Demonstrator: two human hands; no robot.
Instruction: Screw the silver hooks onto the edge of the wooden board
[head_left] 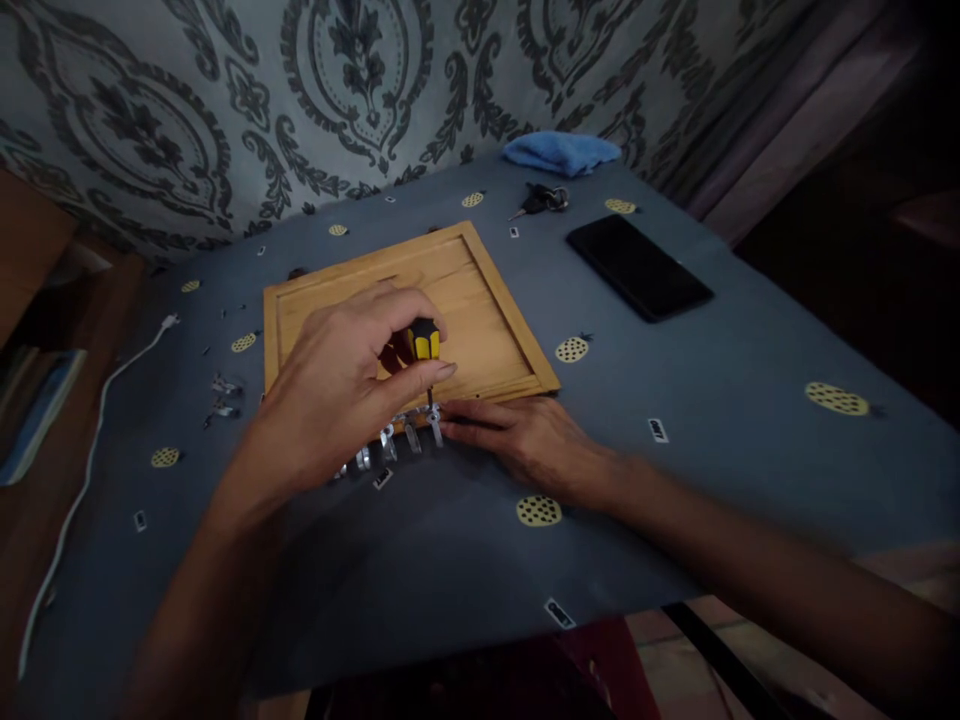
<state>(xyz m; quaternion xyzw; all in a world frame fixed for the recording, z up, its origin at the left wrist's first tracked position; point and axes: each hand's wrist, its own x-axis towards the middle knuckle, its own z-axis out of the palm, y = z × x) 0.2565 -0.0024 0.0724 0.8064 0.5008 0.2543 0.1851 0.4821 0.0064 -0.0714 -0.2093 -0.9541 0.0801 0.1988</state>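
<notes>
My left hand [341,385] is closed round the yellow and black handle of a small screwdriver [425,343], held upright with its tip down on a small metal clip [434,420] at the near edge of a wooden frame [491,285]. My right hand [525,440] lies low on the cloth beside that clip, fingers pressed together pinching or steadying it. Several more metal clips [386,445] sit in a row along the frame's near edge, partly hidden under my left hand.
The table is covered by a blue-grey cloth [750,380] with yellow dotted spots. A black phone [637,265], keys [544,200] and a folded blue cloth [561,152] lie at the back right. Loose metal bits [221,395] and a white cable [97,410] lie left.
</notes>
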